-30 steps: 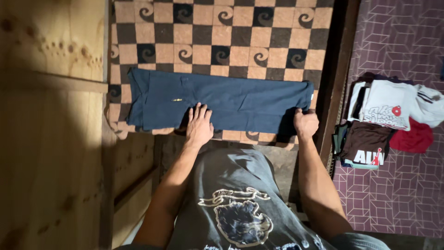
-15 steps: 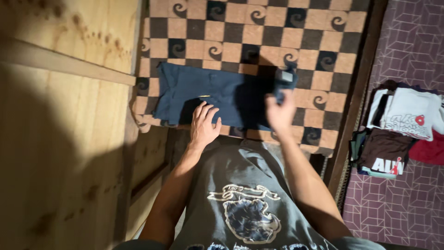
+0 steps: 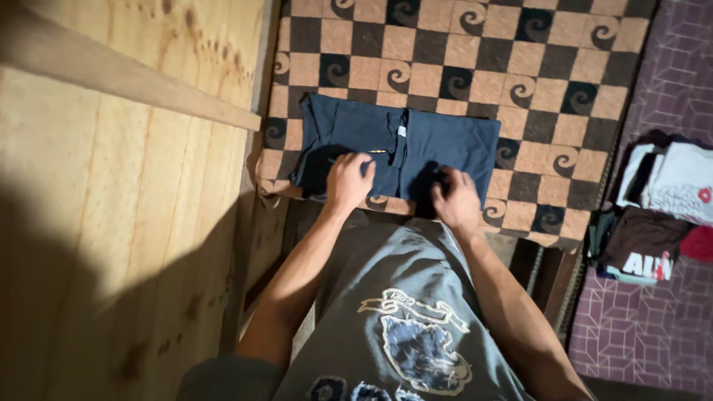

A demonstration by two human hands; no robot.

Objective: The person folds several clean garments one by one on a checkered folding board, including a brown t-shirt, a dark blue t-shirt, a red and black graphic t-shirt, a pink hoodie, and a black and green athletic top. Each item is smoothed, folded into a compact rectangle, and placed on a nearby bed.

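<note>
Both my hands are down on the navy garment, which lies folded over on the checkered mat, close to the mat's near edge. My left hand rests flat on the left half of the cloth, fingers spread and pointing away from me, palm pressing the fabric, nothing gripped. My right hand sits at the lower edge of the right half, fingers bent onto the cloth; it's a bit blurred, so I can't tell whether it pinches the hem or only presses it. The right half of the garment lies folded across, its edge meeting the middle where a small white tag shows. Wooden planks run along my left, with a slanted beam across them. Off to my right, on a purple patterned floor, sits a pile of folded clothes, well apart from the mat. My grey printed shirt fills the bottom of view.
</note>
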